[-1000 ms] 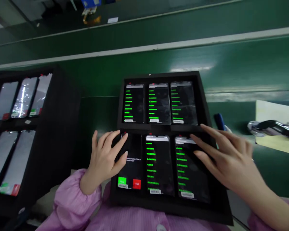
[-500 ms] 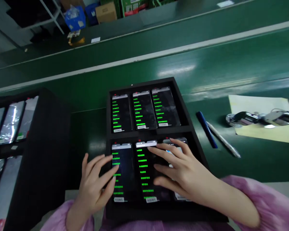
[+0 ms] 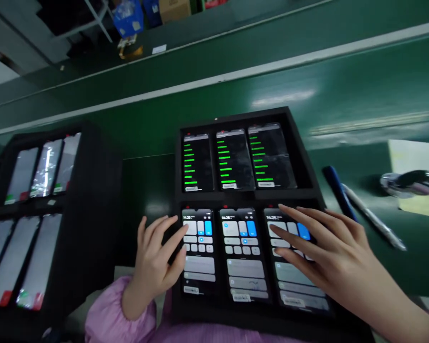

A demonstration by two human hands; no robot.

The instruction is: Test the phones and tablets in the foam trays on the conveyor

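A black foam tray (image 3: 232, 196) holds smartphones in two rows of three. On the front row, the left phone (image 3: 199, 267), the middle phone (image 3: 246, 269) and the right phone (image 3: 296, 274) each show a panel of light tiles with blue sliders. Lists of green text fill the screens of the back row, including the back middle phone (image 3: 234, 159). My left hand (image 3: 157, 255), fingers apart, is at the left edge of the front left phone. Over the upper part of the front right phone is my right hand (image 3: 329, 252), its fingers spread. Neither hand holds anything.
Another black tray (image 3: 75, 205) with several film-covered phones stands at the left. A blue pen (image 3: 339, 190) and a white pen (image 3: 375, 216) lie right of the middle tray. Beyond them, a shiny metallic object (image 3: 411, 183) rests on paper. Blue bins stand at the far left.
The front left and middle screens have switched from green lists to tile panels. My right hand has moved from the middle phone to the right one. The view has shifted left.
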